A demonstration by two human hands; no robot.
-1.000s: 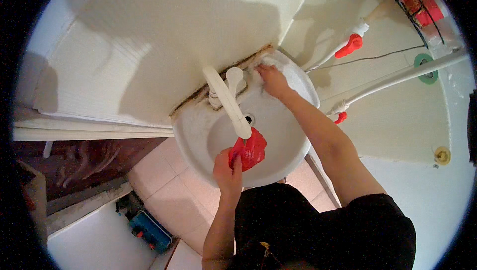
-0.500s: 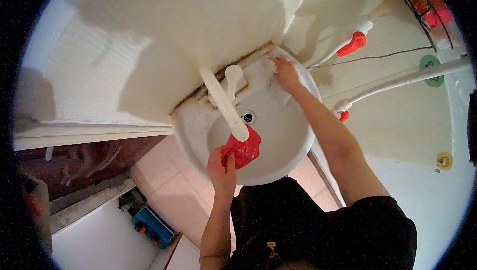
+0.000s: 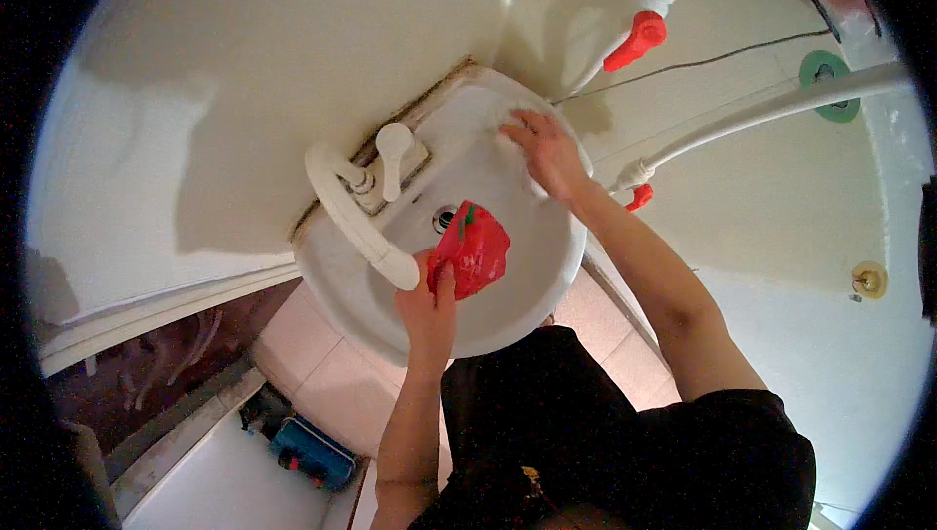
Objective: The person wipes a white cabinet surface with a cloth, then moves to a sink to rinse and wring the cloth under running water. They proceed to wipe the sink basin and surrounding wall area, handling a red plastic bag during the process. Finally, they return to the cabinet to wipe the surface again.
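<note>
My left hand is closed on a red plastic packet with a small green mark near its top. The packet is held over the basin of a white sink, beside the drain and partly covering it. Just left of the packet ends the curved spout of a cream faucet, its tip close to my left fingers. My right hand lies on the sink's back right ledge, fingers stretched out and apart. Whitish, blurred residue shows by its fingertips; what lies under the palm is hidden.
A white hose with a red-handled valve is on the wall at the right, above a thick white pipe. Dark grime lines the sink's back edge. Down left are pinkish floor tiles and a blue box-shaped object.
The view has shifted, moving the sink leftward in the picture. My left hand has brought the red packet from under the spout to its right, nearer the drain. My right fingers have spread on the ledge.
</note>
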